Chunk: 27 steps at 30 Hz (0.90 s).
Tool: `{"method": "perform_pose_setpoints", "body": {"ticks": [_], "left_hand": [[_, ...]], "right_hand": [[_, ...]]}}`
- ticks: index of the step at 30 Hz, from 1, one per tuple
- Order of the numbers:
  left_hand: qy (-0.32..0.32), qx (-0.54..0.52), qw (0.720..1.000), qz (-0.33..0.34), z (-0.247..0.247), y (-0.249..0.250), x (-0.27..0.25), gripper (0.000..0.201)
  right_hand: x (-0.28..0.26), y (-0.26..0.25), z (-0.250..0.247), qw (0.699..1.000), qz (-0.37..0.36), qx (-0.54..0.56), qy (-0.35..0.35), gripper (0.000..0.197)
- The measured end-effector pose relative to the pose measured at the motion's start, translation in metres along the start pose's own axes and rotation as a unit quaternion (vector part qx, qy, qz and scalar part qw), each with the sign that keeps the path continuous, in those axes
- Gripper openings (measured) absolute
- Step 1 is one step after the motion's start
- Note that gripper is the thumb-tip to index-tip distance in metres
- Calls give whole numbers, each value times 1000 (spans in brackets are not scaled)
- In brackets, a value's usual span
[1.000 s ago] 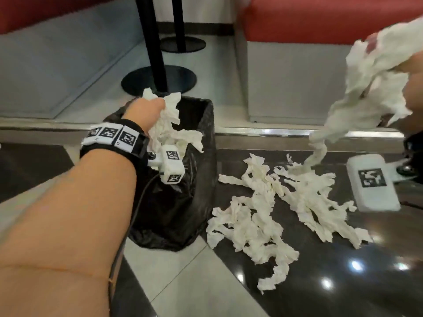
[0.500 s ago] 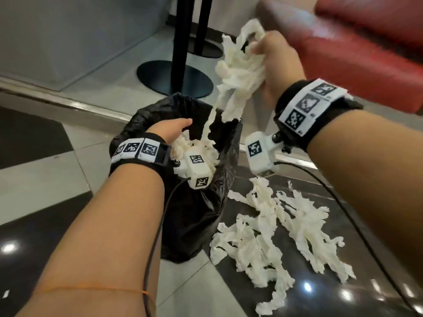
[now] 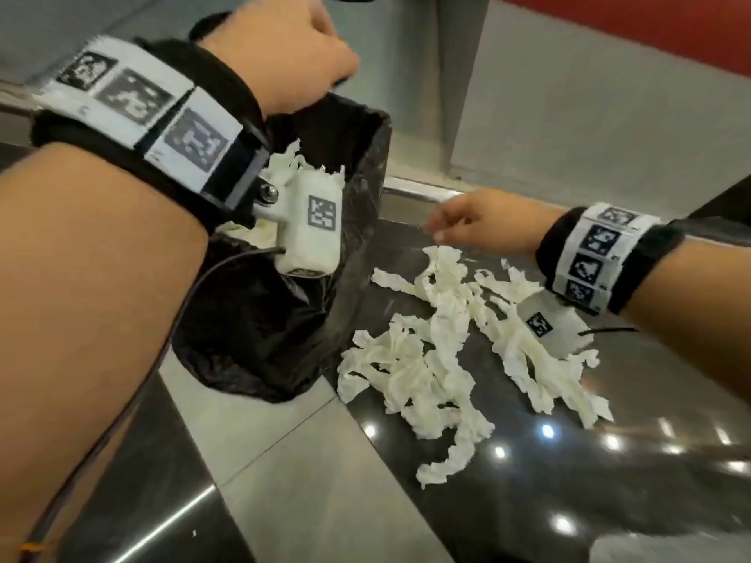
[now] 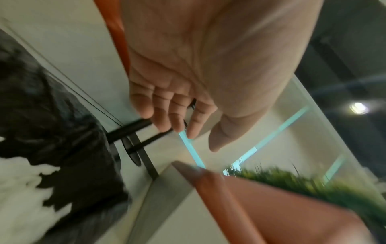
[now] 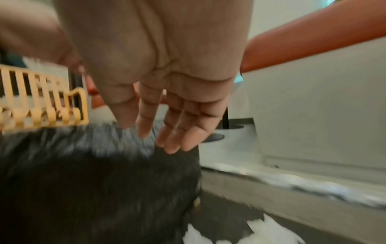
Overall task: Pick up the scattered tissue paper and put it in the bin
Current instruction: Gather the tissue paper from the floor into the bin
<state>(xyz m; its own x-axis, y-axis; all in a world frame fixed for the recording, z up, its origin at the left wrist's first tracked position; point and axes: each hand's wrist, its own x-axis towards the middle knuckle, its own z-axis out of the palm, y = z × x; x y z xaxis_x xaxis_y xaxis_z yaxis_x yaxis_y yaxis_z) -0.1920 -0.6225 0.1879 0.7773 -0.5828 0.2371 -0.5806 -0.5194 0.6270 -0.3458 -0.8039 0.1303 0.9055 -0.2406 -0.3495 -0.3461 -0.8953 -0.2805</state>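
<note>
The floor (image 3: pixel 284 461) carries everything: pale and dark polished tiles, with a raised step behind. The bin (image 3: pixel 284 319), lined with a black bag, stands on the floor at left-centre, and some tissue already lies inside it.

The scattered tissue paper (image 3: pixel 439 359) lies on the dark tile just to the right of the bin. It is a loose heap of white, crumpled, torn strips, tangled together. Its long axis runs from the far end near the step toward the near right, away from the bin.

The right hand (image 3: pixel 483 221) hovers just above the far end of the heap, palm down, fingers extended and relaxed, holding nothing; the right wrist view confirms an empty palm. The left hand (image 3: pixel 284 54) is raised above the far rim of the bin, fingers loosely curled, also holding nothing, as the left wrist view shows.

Judgement: the right hand is the nearer one; the heap lies directly beneath it and toward the person. The next grasp calls for a downward reach.
</note>
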Motion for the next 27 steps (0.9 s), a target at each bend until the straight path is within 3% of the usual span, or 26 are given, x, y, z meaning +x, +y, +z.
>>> {"method": "perform_pose_setpoints", "body": {"ticks": [3, 6, 8, 10, 12, 14, 17, 20, 22, 25, 27], "left_hand": [[-97, 57, 991, 74, 58, 40, -21, 19], [-276, 150, 946, 82, 146, 39, -59, 18], [-357, 219, 908, 30, 206, 18, -91, 25], [-396, 263, 878, -50, 255, -3, -126, 44], [-432, 258, 855, -129, 290, -22, -158, 69], [-455, 235, 841, -175, 309, -37, -183, 73], [-401, 208, 874, -177, 316, -53, -194, 49], [-307, 105, 922, -210, 308, -53, -182, 32], [-239, 45, 940, -239, 301, -51, -172, 23], [-181, -12, 948, -263, 294, -53, -163, 27], [-160, -31, 953, -254, 292, -56, -161, 37]], "right_hand": [[-17, 63, 62, 990, -21, -95, -98, 22], [-23, 103, 118, 980, -46, -93, -172, 26], [-21, 119, 138, 977, -53, -72, -195, 29], [-16, 133, 145, 981, -47, -35, -184, 29], [-10, 147, 145, 986, -43, -2, -160, 26], [-9, 157, 144, 988, -49, 16, -145, 23], [-11, 164, 149, 989, -66, 23, -134, 23], [-16, 162, 160, 985, -103, -1, -137, 25], [-21, 155, 167, 979, -151, -26, -134, 28], [-28, 142, 183, 952, -257, -78, -148, 39], [-36, 136, 200, 921, -311, -129, -198, 60]]}}
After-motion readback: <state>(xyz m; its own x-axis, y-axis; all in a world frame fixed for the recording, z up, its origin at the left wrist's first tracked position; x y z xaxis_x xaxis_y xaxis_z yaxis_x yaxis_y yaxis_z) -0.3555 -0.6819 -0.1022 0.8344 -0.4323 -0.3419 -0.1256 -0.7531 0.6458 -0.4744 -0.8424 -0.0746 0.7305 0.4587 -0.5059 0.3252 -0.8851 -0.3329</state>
